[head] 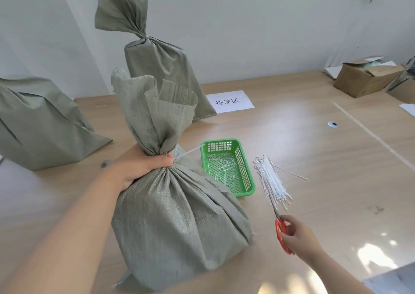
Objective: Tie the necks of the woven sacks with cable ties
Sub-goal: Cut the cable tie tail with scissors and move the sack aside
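- Right now my left hand (143, 170) is clenched tight around the gathered neck of the nearest grey-green woven plastic sack (177, 221), which stands upright on the pale wooden table (314, 136) directly in front of me.
- A thin white cable tie tail (190, 151) sticks out from the neck just beside my thumb, so I judge the tie is already cinched and the step in hand is trimming.
- My right hand (298, 235) is curled over the red-handled scissors (283, 233), which lie on the table to the right of the sack; I cannot tell whether I have lifted them yet.
- The next move calls for bringing the blades up to the tail and cutting close to the neck, while my left hand keeps the sack steady.
- The tail's long axis runs nearly level, rising slightly, and its free end points right, toward the green plastic lattice basket (226, 168) that holds short white offcuts.
- The scissors' blades point away from me, into the loose bundle of white cable ties (271, 181) lying beside the basket.
- 2 more sacks stand further back; the tall rear sack (161, 69) has its neck pinched closed, and the one at far left I cannot judge.
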Motion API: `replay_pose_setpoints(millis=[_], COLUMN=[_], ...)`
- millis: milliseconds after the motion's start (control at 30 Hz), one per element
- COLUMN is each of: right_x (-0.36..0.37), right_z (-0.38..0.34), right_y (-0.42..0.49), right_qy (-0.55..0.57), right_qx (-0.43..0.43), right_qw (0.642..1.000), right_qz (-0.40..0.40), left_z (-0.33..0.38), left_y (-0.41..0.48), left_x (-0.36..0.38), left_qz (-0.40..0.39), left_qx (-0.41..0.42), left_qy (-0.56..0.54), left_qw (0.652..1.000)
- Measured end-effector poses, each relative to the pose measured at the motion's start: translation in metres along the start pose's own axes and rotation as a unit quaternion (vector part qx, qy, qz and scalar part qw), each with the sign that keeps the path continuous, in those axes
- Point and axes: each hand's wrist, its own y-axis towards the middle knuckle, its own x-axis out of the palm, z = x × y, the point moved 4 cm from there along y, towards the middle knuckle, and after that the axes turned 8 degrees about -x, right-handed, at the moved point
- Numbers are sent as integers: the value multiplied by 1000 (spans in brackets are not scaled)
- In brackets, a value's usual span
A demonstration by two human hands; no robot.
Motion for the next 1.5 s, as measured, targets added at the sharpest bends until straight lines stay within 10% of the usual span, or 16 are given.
replay_pose_setpoints(millis=[500, 800, 1500], right_x=[3, 25, 60], right_z=[-242, -287, -309], right_y=[4, -41, -51], right_qy=[299, 274, 228], right_qx=[-148, -144, -143], right_qw=[936, 916, 937], right_qz=[-109, -253, -222], left_z=[0, 0, 1], left_y=[-6, -12, -13], left_x=[-6, -11, -10], left_qz=[21, 62, 82], left_qx=[-13, 0, 12], left_qy=[36, 48, 46], left_qw=[999, 997, 996])
